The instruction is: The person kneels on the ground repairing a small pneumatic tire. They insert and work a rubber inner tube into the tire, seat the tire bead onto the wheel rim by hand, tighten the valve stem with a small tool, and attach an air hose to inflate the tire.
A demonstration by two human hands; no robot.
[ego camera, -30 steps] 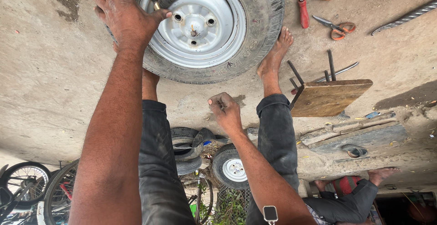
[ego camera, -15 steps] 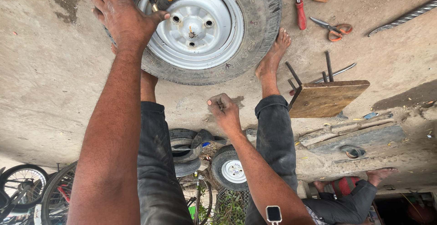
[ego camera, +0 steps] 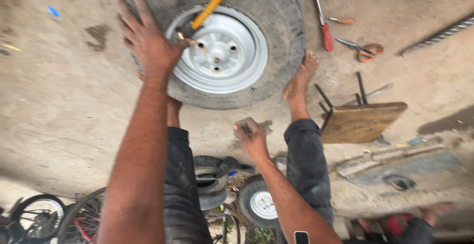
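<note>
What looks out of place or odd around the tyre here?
Tools lie loose on the concrete: a red-handled screwdriver, scissors and a small wooden stool tipped on its side. A yellow-handled tool rests across the tyre and rim, beside the left hand.

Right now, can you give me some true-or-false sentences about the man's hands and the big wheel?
1. The left hand lies flat on the tyre. True.
2. The right hand rests on the silver rim. False: it hangs in the air between the knees, closed in a fist, apart from the wheel.
3. A yellow-handled tool sticks into the edge of the rim. True.
4. The scissors lie on top of the tyre. False: they lie on the concrete floor, off to the side of it.
5. The person wears shoes. False: the foot beside the tyre is bare.
</note>
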